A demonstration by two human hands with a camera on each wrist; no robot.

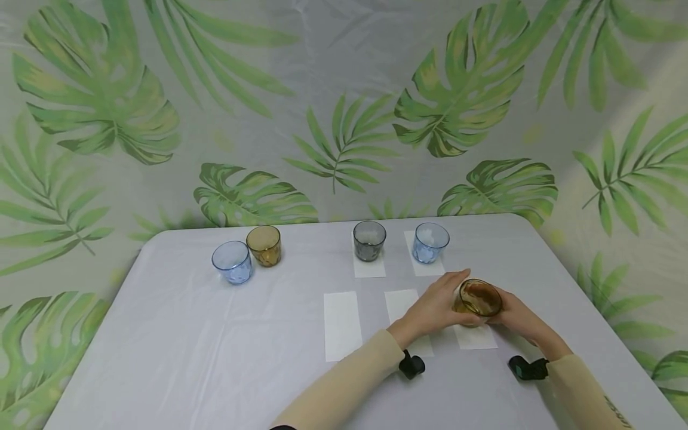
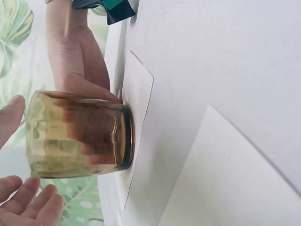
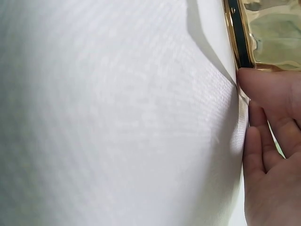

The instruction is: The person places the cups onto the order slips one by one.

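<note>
An amber glass tumbler [image 1: 481, 298] stands upright between both hands on a white paper card [image 1: 476, 338], toward the right of the table. My left hand [image 1: 434, 306] frames it from the left, thumb and fingers spread near the rim. In the left wrist view, a gap separates the left thumb [image 2: 13, 115] from the glass, while the fingertips lie close to the rim. My right hand [image 1: 516, 316] holds the glass low on its other side. The right wrist view has a digit of that hand against the glass's dark base; parts of this hand show blurred through the amber wall.
Behind the hands, a grey glass [image 1: 369, 242] and a blue glass [image 1: 430, 243] stand on cards. Another blue glass [image 1: 234, 263] sits beside an amber one [image 1: 264, 246] at the back left. More white cards [image 1: 342, 325] lie left of the hands. A leaf-patterned cloth [image 1: 338, 143] hangs behind the table.
</note>
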